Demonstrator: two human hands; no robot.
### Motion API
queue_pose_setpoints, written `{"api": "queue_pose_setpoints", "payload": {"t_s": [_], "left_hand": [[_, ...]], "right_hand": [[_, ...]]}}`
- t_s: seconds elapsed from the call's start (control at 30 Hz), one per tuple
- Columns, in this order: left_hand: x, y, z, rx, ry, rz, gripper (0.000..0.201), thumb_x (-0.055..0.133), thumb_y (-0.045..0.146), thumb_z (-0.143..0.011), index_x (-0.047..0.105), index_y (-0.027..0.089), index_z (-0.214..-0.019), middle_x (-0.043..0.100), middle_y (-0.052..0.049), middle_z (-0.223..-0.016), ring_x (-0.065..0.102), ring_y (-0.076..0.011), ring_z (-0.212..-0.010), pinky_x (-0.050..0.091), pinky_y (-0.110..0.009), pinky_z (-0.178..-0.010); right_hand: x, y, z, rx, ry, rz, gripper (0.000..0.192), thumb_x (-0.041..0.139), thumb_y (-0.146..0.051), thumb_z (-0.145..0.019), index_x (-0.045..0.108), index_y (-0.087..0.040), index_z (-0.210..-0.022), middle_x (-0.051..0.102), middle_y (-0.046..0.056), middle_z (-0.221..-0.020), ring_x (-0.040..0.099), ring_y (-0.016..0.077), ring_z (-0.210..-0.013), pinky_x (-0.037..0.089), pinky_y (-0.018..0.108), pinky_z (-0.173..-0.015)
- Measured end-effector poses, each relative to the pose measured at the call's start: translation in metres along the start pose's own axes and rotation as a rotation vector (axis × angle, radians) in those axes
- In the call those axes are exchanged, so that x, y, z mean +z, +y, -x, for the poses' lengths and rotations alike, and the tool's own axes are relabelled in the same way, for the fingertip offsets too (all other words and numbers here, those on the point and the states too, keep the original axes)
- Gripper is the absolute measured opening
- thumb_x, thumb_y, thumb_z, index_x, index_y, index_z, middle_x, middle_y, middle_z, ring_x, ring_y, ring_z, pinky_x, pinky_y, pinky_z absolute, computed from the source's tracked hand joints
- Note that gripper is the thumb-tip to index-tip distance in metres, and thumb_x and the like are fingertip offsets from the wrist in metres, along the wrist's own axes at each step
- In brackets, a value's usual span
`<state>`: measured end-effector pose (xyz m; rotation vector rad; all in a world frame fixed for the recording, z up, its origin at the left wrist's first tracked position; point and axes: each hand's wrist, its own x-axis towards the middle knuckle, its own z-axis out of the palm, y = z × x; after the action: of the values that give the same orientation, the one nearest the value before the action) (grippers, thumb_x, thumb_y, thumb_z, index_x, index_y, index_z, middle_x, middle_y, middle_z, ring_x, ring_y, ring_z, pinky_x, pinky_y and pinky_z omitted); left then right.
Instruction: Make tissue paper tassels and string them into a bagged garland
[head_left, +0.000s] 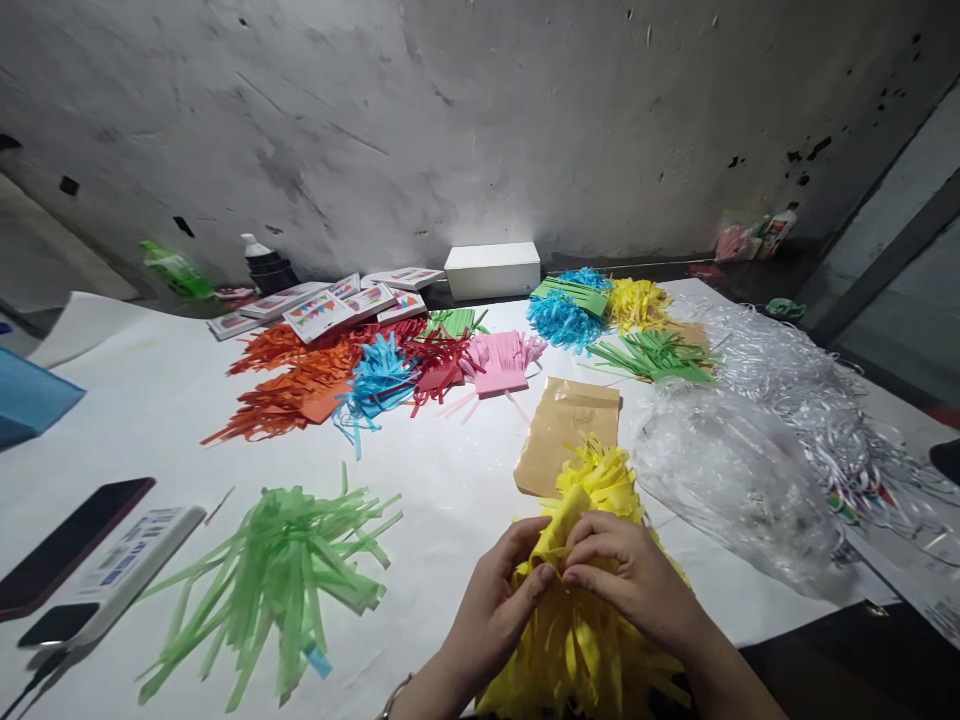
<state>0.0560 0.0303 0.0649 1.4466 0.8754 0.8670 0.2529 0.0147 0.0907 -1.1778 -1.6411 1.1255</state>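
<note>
Both hands, the left hand [491, 600] and the right hand [626, 580], are pinching closed on the yellow fringed paper [592, 490] near the table's [465, 480] front edge. They are gathering its uncut top; the next move, I think, is needing a tight, even twist.

A white surface [465, 500] is covered with cut paper. At the near left a light green fringe bundle [281, 575] is spread out, with a dark phone [71, 545] and a white box with a label [127, 570] beside it at the left edge. Farther back, orange fringe [292, 385], blue fringe [379, 380], red fringe [435, 360] and pink fringe [501, 362] are laid in a row. A tan paper bag [562, 430] is seen in the middle, clear plastic wrap [735, 480] at the right, and a white carton [492, 270] at the far edge.
</note>
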Motion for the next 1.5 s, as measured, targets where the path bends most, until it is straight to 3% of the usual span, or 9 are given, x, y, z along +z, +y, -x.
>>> {"api": "queue_pose_setpoints", "payload": {"t_s": [0.5, 0.73, 0.97, 1.13, 1.4, 1.5], "left_hand": [[-0.001, -0.001, 0.0, -0.004, -0.007, -0.001, 0.037, 0.063, 0.039, -0.093, 0.06, 0.023, -0.127, 0.067, -0.008, -0.123, 0.061, -0.0245, -0.115, 0.047, -0.035, -0.1], [0.0, 0.002, -0.001, 0.001, 0.012, -0.019, 0.037, 0.063, 0.039, -0.093, 0.061, 0.021, -0.125, 0.069, -0.009, -0.122, 0.062, -0.0266, -0.114, 0.048, -0.037, -0.1], [0.0, 0.005, -0.003, 0.033, 0.027, -0.099, 0.033, 0.055, 0.036, -0.096, 0.061, 0.021, -0.125, 0.068, -0.01, -0.125, 0.062, -0.0261, -0.114, 0.048, -0.037, -0.1], [0.0, 0.004, -0.003, 0.049, -0.001, -0.147, 0.033, 0.054, 0.034, -0.096, 0.06, 0.02, -0.126, 0.068, -0.011, -0.123, 0.063, -0.0243, -0.109, 0.049, -0.037, -0.098], [0.0, 0.006, -0.004, 0.076, -0.007, -0.073, 0.033, 0.055, 0.035, -0.097, 0.059, 0.021, -0.127, 0.068, -0.009, -0.125, 0.062, -0.0249, -0.114, 0.048, -0.035, -0.1], [0.0, 0.008, -0.005, 0.067, -0.005, -0.078, 0.034, 0.056, 0.036, -0.097, 0.06, 0.021, -0.127, 0.069, -0.01, -0.124, 0.063, -0.0261, -0.114, 0.049, -0.037, -0.099]], "right_hand": [[-0.001, 0.002, -0.001, 0.03, -0.031, -0.007, 0.013, 0.071, -0.018, -0.086, 0.077, -0.022, -0.076, 0.066, 0.0, -0.087, 0.063, 0.0159, -0.086, 0.046, 0.027, -0.078], [0.0, -0.004, 0.002, -0.051, -0.005, 0.146, 0.016, 0.063, -0.019, -0.09, 0.062, -0.021, -0.074, 0.064, 0.001, -0.087, 0.061, 0.0175, -0.087, 0.046, 0.029, -0.077], [0.005, 0.001, 0.002, -0.384, 0.215, 0.435, 0.014, 0.052, -0.009, -0.09, 0.053, -0.022, -0.085, 0.063, 0.002, -0.088, 0.06, 0.0194, -0.087, 0.046, 0.036, -0.084], [0.005, 0.0, 0.002, -0.422, 0.305, 0.515, 0.015, 0.053, -0.007, -0.091, 0.052, -0.022, -0.089, 0.063, 0.002, -0.089, 0.059, 0.0192, -0.087, 0.045, 0.036, -0.085], [0.007, -0.003, 0.005, -0.462, 0.192, 0.653, 0.027, 0.057, -0.005, -0.088, 0.056, -0.021, -0.11, 0.065, 0.005, -0.104, 0.061, 0.0211, -0.098, 0.034, 0.048, -0.102], [0.009, -0.001, 0.007, -0.456, 0.187, 0.696, 0.025, 0.056, -0.004, -0.09, 0.057, -0.02, -0.11, 0.065, 0.005, -0.103, 0.062, 0.0202, -0.097, 0.032, 0.05, -0.104]]}}
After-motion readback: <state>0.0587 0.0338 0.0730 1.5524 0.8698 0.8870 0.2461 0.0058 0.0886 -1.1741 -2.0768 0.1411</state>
